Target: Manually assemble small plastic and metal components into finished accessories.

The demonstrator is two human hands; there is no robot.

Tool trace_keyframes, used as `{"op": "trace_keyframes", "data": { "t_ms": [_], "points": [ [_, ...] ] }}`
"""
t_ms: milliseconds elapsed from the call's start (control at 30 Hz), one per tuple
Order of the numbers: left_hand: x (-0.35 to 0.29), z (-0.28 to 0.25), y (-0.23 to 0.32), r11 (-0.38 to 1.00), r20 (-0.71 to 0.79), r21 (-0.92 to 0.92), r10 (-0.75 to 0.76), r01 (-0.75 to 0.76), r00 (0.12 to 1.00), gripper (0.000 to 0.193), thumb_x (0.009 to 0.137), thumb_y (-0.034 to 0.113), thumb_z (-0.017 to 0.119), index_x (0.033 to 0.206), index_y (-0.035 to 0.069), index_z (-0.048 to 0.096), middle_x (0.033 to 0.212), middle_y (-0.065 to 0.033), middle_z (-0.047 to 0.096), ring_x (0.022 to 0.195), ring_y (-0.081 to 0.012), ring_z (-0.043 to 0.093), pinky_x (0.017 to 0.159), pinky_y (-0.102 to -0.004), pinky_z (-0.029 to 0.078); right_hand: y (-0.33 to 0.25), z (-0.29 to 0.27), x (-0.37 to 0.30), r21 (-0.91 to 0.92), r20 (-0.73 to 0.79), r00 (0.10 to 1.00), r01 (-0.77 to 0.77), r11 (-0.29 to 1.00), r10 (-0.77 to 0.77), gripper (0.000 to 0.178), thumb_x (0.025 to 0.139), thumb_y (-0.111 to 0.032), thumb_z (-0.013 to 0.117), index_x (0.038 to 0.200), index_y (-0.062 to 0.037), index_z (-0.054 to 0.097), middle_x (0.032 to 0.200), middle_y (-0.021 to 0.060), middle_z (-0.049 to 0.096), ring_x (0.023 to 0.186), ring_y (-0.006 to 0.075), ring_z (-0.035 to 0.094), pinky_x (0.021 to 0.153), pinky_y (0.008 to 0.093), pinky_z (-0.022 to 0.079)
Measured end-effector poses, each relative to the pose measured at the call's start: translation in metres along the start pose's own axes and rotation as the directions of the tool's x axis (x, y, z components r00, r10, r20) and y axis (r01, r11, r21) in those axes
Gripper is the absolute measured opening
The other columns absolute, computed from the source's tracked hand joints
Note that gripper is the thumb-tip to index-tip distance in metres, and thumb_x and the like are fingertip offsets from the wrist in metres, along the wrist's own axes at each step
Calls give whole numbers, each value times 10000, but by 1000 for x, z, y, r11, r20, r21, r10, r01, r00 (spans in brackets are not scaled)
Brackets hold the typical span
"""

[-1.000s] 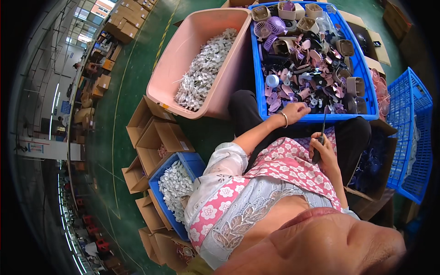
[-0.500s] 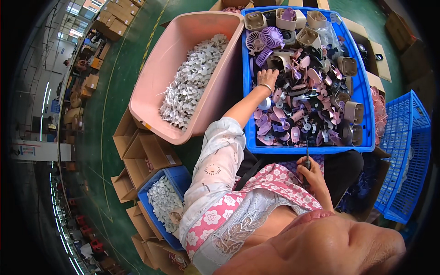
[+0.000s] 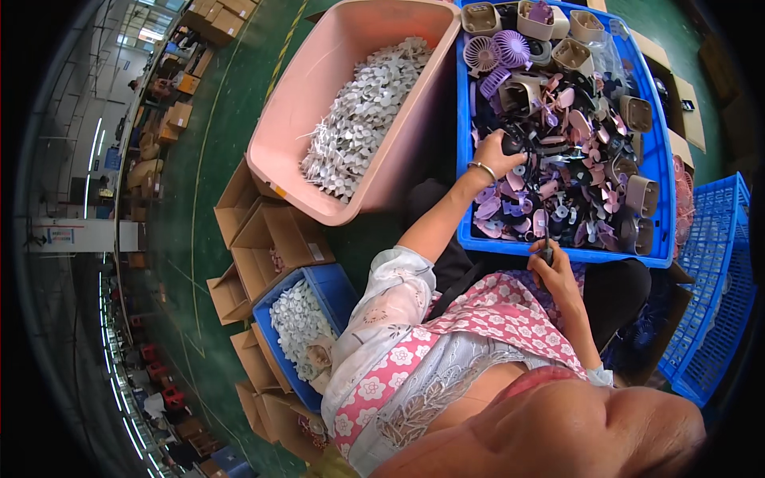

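My left hand [image 3: 499, 154], with a bangle at the wrist, is over the left side of a blue tray [image 3: 464, 187]. Its thumb and fingers close on a dark rounded plastic part [image 3: 512, 143], partly hidden by the hand. Around it lies a heap of pink, purple and black plastic parts [image 3: 580, 123]. At the tray's near edge my right hand [image 3: 558, 275] grips a screwdriver [image 3: 547, 253] by its dark handle. The thin shaft points away from me over the parts. Beige housings [image 3: 636, 114] and purple round fan grilles [image 3: 511, 48] lie along the tray's far and right sides.
A large pink tub [image 3: 267, 119] of white pieces [image 3: 362, 119] stands left of the tray. Nearer me are a small blue bin [image 3: 331, 291] with white discs and several open cardboard boxes [image 3: 275, 235]. A blue plastic crate [image 3: 705, 295] stands at the right.
My left hand has drawn nearer me across the heap and now grips a dark part. My right hand has lifted the screwdriver slightly toward the tray. The whole view has shifted.
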State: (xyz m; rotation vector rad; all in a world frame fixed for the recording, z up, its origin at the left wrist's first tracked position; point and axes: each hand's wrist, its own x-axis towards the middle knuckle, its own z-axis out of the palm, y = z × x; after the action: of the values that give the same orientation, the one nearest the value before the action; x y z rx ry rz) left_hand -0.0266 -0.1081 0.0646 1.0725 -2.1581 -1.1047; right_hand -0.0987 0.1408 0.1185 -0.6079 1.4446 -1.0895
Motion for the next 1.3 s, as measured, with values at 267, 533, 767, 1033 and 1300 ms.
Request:
{"op": "trace_keyframes", "data": {
  "t_ms": [267,533,767,1033,1300],
  "points": [
    [-16,13,4,977,133,-180,-89,113,987,542,643,405,760,918,-9,543,824,-98,614,714,-158,582,665,-280,476,18,2,-6,63,4,999,35,997,-35,167,804,-55,516,961,-34,464,617,18,506,415,52,399,365,198,268],
    [-13,8,13,10,574,-812,-168,583,802,378,793,451,609,982,137,519,805,-93,575,483,-80,424,400,-179,314,12,-3,-3,63,-71,997,4,998,0,177,810,-70,537,973,-34,477,643,14,511,429,46,388,386,195,275],
    [-1,-6,19,-385,514,-722,259,575,818,516,860,486,440,1126,47,491,951,-197,574,652,-208,490,449,-261,378,7,-6,1,77,-53,996,-70,995,74,171,814,-74,517,970,-23,473,634,21,504,422,53,403,374,197,276],
    [5,4,13,-314,563,-726,239,611,791,561,837,393,435,1185,-47,436,980,-212,564,749,-244,524,573,-314,467,7,-8,9,75,-100,994,-37,997,44,86,816,-104,542,886,-55,541,626,-5,508,476,48,457,426,187,328],
    [6,24,14,68,619,-784,9,618,785,367,888,229,401,1148,-29,427,1083,-218,549,907,-290,593,786,-389,514,-8,-15,45,318,-167,986,77,945,-23,311,861,-300,564,1007,-25,560,782,46,587,496,63,488,417,193,363]
  ]
}}
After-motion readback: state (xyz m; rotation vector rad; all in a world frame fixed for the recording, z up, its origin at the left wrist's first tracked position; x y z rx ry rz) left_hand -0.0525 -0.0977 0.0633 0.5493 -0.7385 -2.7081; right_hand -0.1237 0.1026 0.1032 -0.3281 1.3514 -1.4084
